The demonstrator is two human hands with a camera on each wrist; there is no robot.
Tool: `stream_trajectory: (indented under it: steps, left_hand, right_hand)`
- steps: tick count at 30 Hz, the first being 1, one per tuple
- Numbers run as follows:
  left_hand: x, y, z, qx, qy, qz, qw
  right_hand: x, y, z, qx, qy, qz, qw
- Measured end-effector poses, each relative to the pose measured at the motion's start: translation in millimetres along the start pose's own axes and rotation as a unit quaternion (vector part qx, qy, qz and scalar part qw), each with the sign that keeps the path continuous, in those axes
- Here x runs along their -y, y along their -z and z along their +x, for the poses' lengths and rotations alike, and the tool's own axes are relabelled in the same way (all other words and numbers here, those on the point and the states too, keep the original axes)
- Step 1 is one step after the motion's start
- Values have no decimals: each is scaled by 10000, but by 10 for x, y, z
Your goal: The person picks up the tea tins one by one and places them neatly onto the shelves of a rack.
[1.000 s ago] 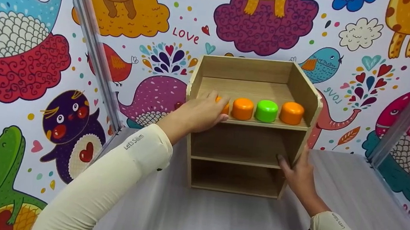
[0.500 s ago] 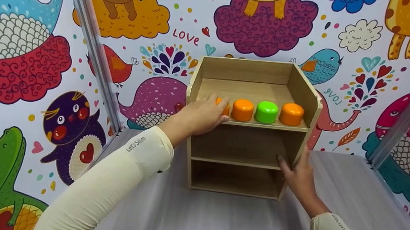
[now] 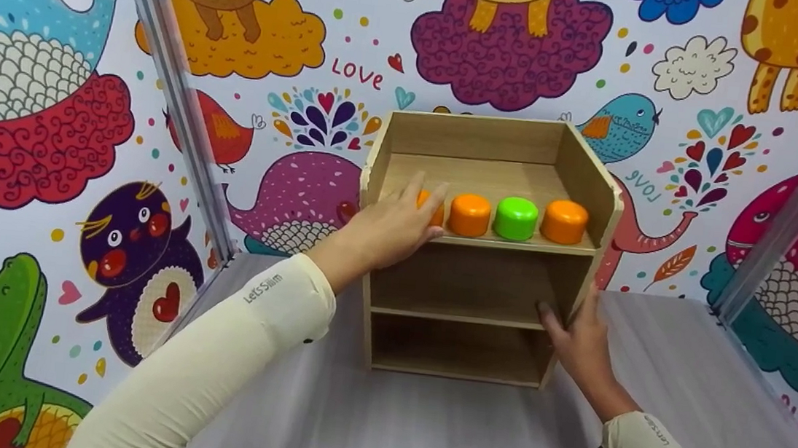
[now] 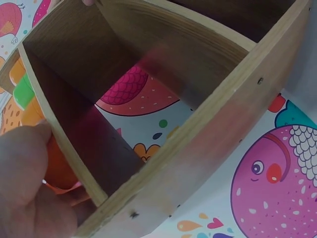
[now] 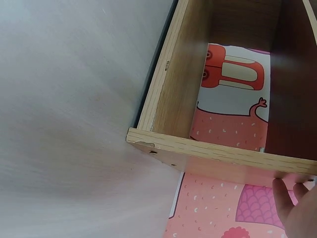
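A small wooden shelf unit stands on the grey surface. Along its top shelf's front edge sits a row of short, glossy, round-topped cylinders: a leftmost orange one, another orange one, a green one and an orange one at the right. My left hand is at the leftmost one, fingers spread and mostly straight, partly covering it. In the left wrist view its thumb touches the shelf's edge. My right hand grips the unit's right side panel, thumb inside, fingers outside.
The unit's middle shelf and bottom shelf lie below the row. Patterned walls with metal corner posts enclose the grey surface behind and at both sides.
My left fingers have spread and lifted slightly at the leftmost orange cylinder. The cylinders and the shelf unit stay put, and my right hand keeps its grip. The head view has shifted slightly.
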State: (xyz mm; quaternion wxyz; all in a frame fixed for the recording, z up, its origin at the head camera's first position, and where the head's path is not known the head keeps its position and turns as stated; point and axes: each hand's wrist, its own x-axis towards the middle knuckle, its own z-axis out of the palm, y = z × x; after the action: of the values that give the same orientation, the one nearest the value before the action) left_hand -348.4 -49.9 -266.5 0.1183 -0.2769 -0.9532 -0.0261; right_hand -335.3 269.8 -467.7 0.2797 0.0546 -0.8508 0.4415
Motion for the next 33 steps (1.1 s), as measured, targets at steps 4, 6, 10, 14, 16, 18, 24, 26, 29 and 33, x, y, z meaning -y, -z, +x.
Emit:
stream_trajectory:
  steps: [4,6,10,14,16,18,24,26,29,33]
  left_hand:
    - [-8,-11,0,-132,-15,52,9999]
    - [-15,-15,-3,-211,-8,93,9997]
    - [-18,-41,-32,-444,-6,327,9985]
    - [-24,-80,-80,-929,-107,826,9922]
    - [-34,-105,-116,-1277,-239,1144,9849]
    - [-50,-133,-164,-1654,-398,1464,9745]
    - [-63,-185,-337,-2844,-746,1639,9416]
    - [-22,-189,-392,-3286,-750,1447,9303]
    - [83,-202,-475,-3836,-618,1114,9147]
    - [258,-287,-587,-4108,-191,691,9089]
  right_hand:
    - [2,-3,3,20,-125,-29,9999]
    - [7,4,12,67,-181,-14,9998]
    - [22,12,24,130,-207,-21,9997]
    - [44,12,26,229,-260,-10,9994]
    - [50,10,24,286,-297,-12,9991]
    - [49,9,18,335,-337,-63,9989]
    - [35,61,32,390,-131,-34,9991]
    - [24,88,46,485,-71,4,9988]
    - [-12,139,52,777,-65,84,9969]
    - [-81,240,39,1089,-15,122,9940]
